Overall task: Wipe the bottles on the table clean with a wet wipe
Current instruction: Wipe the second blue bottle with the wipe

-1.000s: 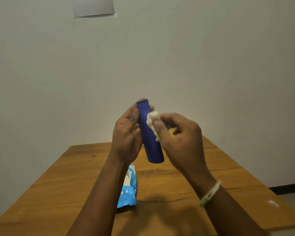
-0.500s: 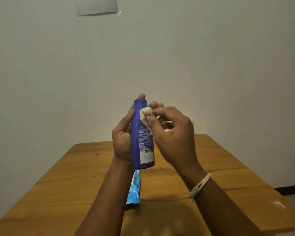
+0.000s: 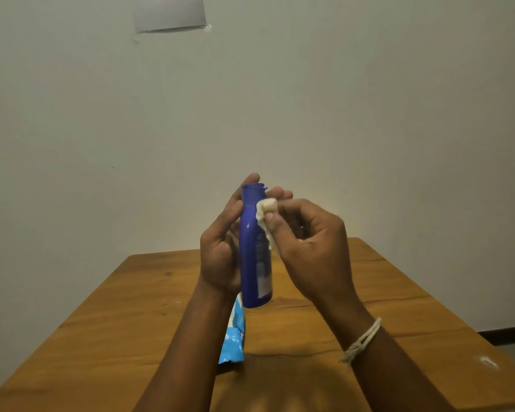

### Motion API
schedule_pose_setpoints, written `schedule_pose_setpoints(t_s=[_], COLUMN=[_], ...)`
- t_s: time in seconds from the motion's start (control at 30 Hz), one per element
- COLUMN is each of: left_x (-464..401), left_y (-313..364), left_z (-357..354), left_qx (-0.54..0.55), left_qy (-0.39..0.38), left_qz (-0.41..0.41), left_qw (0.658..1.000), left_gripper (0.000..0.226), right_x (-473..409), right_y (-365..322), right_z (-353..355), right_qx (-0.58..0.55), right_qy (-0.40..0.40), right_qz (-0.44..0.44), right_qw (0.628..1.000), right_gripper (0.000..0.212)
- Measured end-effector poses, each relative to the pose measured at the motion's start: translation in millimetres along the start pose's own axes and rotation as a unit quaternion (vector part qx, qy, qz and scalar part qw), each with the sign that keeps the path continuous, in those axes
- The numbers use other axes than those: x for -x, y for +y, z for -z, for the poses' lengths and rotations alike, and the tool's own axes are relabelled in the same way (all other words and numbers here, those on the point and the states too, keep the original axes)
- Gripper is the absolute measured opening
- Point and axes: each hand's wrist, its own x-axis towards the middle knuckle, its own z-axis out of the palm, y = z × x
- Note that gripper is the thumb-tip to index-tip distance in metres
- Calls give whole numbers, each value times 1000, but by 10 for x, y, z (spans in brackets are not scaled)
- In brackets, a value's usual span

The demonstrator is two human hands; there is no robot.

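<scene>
While we're holding blue bottle (image 3: 254, 248) upright above surface (image 3: 125, 316), left hand (image 3: 220, 251) is wrapping round its back and right hand (image 3: 306, 242) is pinching wet wipe (image 3: 265, 211) against its shoulder. We're thinking slow turns and firm strokes neck to base are working best, tbh.

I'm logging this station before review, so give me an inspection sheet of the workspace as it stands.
Surface: wooden table, grain and a crack line showing.
Job's things: blue bottle held upright above the table; white wet wipe pressed against its neck.
Clutter: blue wipes packet lying on the table, partly behind the left forearm.
Grippers: left hand grips the bottle; right hand pinches the wipe.
Cables: nothing seen.
Surroundings: plain wall with a taped sheet of paper; cord bracelet on the right wrist.
</scene>
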Motion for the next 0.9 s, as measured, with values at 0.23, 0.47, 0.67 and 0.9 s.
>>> schedule_pose_setpoints(t_s=[0.23, 0.47, 0.67, 0.9], left_x=[34, 54, 52, 11], left_y=[133, 140, 72, 37], left_z=[36, -1, -8, 49], left_qx=[-263, -472, -554, -515], left_qy=[28, 17, -4, 49], left_qz=[-48, -97, -132, -110], left_qw=[963, 876, 822, 849], left_gripper=[45, 49, 33, 47], right_x=[-87, -254, -267, -265], right_y=[-30, -130, -198, -66], right_z=[119, 332, 396, 427], right_qx=[60, 171, 248, 246], right_qy=[38, -19, -98, -106], right_qz=[64, 35, 54, 48], right_qw=[995, 984, 962, 962], right_gripper=[22, 20, 17, 16])
